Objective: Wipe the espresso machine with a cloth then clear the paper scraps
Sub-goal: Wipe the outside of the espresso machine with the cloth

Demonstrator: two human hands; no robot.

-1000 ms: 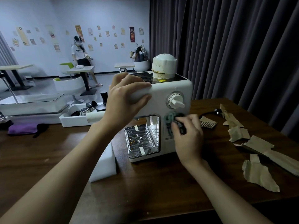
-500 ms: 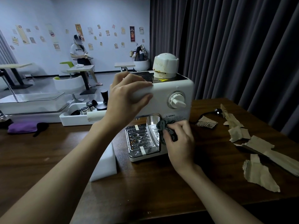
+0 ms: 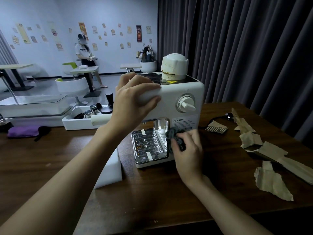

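Purple pouch point(image 3: 22, 131): is laid at the far left of the wooden table point(image 3: 160, 200).
White tray point(image 3: 76, 123): is set behind the left forearm; metal and dark accessories are held in it.
Foam block point(image 3: 110, 168): is stood on the table just left of the machine's base; contact cannot be told.
Left hand point(image 3: 133, 102): is clamped on the top left front edge of the espresso machine point(image 3: 169, 106), fingers curled over the top, thumb laid on the front face.
Drip tray point(image 3: 147, 145): is seated in the machine's open bay; two strips of white tape are seen across its grille.
Cloth point(image 3: 174, 134): dark grey, bunched; is pressed to the lower front panel, just right of the bay and under the warning label.
Right hand point(image 3: 188, 153): is curled round the cloth, gripping it against the machine.
Dial point(image 3: 185, 103): is mounted on the front above the label, untouched by either hand.
Paper scraps point(image 3: 271, 182): torn brown pieces are scattered on the table right of the machine, well apart from both hands.
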